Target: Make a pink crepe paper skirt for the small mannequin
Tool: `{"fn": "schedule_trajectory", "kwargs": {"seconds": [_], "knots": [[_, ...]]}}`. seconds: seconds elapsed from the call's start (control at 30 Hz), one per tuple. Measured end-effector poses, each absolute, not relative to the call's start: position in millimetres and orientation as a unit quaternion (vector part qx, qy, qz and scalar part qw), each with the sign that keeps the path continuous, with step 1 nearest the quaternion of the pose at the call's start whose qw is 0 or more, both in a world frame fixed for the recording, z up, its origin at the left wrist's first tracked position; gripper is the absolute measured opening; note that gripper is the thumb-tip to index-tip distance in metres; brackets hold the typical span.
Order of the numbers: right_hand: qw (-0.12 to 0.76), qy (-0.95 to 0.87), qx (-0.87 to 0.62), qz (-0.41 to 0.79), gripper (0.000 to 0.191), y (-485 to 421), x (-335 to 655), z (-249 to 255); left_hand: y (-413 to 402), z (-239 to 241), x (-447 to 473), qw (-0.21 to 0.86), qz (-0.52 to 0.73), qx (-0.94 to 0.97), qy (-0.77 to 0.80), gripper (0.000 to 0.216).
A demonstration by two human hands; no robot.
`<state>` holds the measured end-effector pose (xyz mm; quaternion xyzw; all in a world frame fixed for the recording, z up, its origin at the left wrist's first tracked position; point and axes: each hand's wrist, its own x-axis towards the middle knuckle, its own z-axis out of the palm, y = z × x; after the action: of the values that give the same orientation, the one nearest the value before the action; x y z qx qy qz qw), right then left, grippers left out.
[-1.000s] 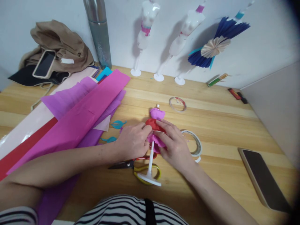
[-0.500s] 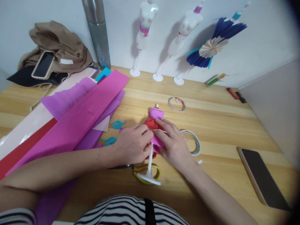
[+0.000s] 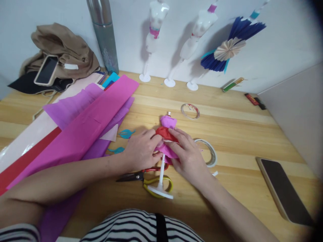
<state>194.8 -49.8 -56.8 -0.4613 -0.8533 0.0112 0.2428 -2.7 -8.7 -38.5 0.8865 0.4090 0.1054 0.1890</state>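
A small dress form (image 3: 162,174) lies on the table with its white stand toward me. It wears a pink crepe-paper top (image 3: 168,122), a red paper band (image 3: 165,133) and a pink paper skirt (image 3: 169,151). My left hand (image 3: 142,149) is closed at the left side of the skirt, fingertips on the paper. My right hand (image 3: 189,156) grips the form from the right, its fingers across the red band and skirt. Under the stand lie scissors (image 3: 145,175) with one red and one yellow handle, partly covered.
Folded crepe paper (image 3: 96,117) covers the left side. Two tape rolls (image 3: 214,156) and a phone (image 3: 282,191) lie to the right. Along the wall stand a metal bottle (image 3: 107,43), two bare dress forms (image 3: 153,40) and a blue-dressed one (image 3: 222,50). Teal paper leaves (image 3: 127,133) lie left.
My left hand has shifted slightly left and up along the skirt, uncovering more of the scissors. My right hand has stayed nearly still on the dress form.
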Motion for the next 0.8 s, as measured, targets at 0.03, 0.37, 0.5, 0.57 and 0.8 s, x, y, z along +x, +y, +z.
{"fn": "schedule_trajectory", "kwargs": {"seconds": [0.03,0.37,0.5,0.57,0.8], "knots": [[0.242,-0.853,-0.462,0.01,0.029,-49.9,194.4,-56.6,-8.8,-38.9,-3.0,0.183,0.108,0.888,0.407,0.017],[0.235,-0.851,-0.469,0.01,0.034,-52.8,193.9,-55.9,-7.2,-44.7,-1.8,0.173,0.113,0.905,0.371,0.013],[0.232,-0.855,-0.464,0.005,0.033,-53.5,193.9,-55.7,-6.3,-48.6,-0.3,0.167,0.125,0.902,0.378,0.011],[0.232,-0.857,-0.46,0.005,0.032,-53.1,193.6,-55.0,-5.6,-49.1,-0.3,0.173,0.128,0.899,0.381,0.011],[0.249,-0.863,-0.439,-0.015,0.029,-54.2,196.1,-52.9,-3.1,-49.1,-0.5,0.198,0.107,0.893,0.391,0.014]]}}
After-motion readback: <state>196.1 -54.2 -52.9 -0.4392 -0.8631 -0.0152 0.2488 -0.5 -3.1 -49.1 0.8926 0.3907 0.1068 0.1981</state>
